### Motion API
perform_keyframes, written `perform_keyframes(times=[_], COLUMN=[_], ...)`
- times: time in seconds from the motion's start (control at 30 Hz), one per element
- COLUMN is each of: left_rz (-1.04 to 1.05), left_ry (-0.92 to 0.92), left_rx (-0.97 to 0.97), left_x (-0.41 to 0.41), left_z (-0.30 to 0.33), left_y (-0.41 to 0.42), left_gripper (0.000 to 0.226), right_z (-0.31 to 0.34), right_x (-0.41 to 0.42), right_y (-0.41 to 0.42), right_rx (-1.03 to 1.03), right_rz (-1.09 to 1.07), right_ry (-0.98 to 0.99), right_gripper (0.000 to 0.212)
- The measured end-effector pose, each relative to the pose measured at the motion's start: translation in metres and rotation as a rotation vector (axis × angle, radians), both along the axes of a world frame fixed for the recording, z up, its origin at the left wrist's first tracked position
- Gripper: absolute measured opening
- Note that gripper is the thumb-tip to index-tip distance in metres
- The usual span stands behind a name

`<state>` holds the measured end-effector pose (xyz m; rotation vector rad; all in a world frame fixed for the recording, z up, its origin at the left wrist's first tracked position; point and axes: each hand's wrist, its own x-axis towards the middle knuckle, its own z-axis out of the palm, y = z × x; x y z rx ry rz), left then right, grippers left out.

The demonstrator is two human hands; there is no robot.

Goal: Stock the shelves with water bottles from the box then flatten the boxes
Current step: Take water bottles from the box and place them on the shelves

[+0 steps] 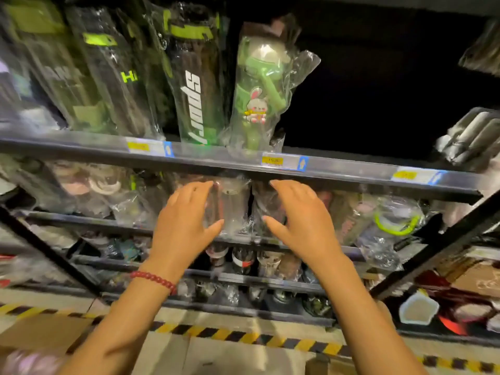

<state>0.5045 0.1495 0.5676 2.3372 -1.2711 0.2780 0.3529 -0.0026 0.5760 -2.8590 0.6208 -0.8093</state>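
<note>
Up on the top shelf (pixel 351 173), many water bottles already stand in their clear bags. I can see tall black ones with green tops, a sports bottle (pixel 196 104), and a green bunny bottle (pixel 257 96) leaning a bit. Right of the bunny bottle it looks dark and bare, so I think more bottles could go there. The shelf below is full of wrapped bottles too, and the lower shelves look packed as well.

So I think the stocking job is partly done, but I cannot tell how many bottles are left. Brown cardboard (pixel 46 331) lies on the floor by the yellow and black tape, at the bottom left. It may be a box, but it is too blurry for me to be sure. No box looks flat yet, so I think that part comes later.

My left hand (pixel 184 220) and my right hand (pixel 300 220) are both reaching up to the second shelf. My fingers are spread and loose, and they hold nothing. A wrapped clear bottle (pixel 234 204) stands between my hands, just in front of them. My left fingers seem very near it or touching it; I cannot tell which. My right hand is over another wrapped bottle beside it. A red bead bracelet (pixel 154 280) sits on my left wrist.
</note>
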Motion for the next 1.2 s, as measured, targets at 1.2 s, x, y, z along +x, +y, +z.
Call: perform_keyframes(times=[1.2], left_rz=[1.218], left_ry=[0.492], left_rx=[0.216], left_x=[-0.160], left_z=[-0.120], left_y=[0.438], left_gripper=[0.067], right_z=[-0.146], right_x=[0.068], right_y=[0.413], right_rx=[0.035], right_rz=[1.123], right_ry=[0.413], right_gripper=[0.058])
